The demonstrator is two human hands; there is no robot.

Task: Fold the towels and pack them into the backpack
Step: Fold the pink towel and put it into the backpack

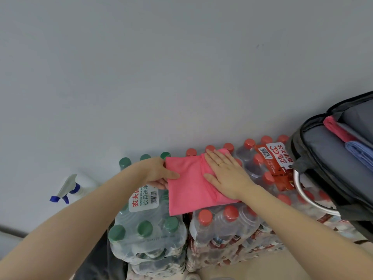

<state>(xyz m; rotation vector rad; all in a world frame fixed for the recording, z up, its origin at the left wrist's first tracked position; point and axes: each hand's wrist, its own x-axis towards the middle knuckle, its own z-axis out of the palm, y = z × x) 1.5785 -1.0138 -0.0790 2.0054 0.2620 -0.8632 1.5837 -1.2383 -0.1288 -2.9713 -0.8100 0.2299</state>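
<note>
One pink towel (187,188) lies atop two bottle packs, green-capped pack (147,235) left, red-capped pack (228,225) right. Your left hand (161,174) pinches its left edge; right hand (226,172) presses flat, fingers straight. Backpack (323,158) right (unzipped): two folded towels inside, one pink (337,129), one blue (359,153). One spray bottle (70,187) far left.

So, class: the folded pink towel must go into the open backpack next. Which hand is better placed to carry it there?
Right hand: it lies flat on the pink towel, nearer the backpack. The left hand pinches the far edge.
</note>
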